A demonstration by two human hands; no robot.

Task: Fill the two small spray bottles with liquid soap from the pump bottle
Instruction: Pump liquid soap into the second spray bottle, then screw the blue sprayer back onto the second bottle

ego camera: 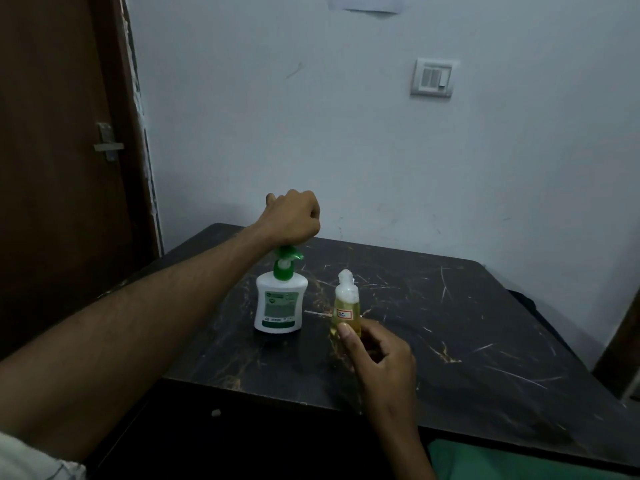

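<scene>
A white pump bottle with a green pump head stands on the dark table, left of centre. My left hand sits on top of the pump head as a fist, fingers curled, pressing down on it. To the right, my right hand grips a small clear spray bottle holding yellowish liquid with white foam at its open neck. The small bottle carries a white label with red edging. A thin white stick lies on the table between the two bottles. I see only one small bottle.
The table stands against a pale wall with a switch plate. A brown door with a metal latch is at the left. A green cloth shows at the bottom right.
</scene>
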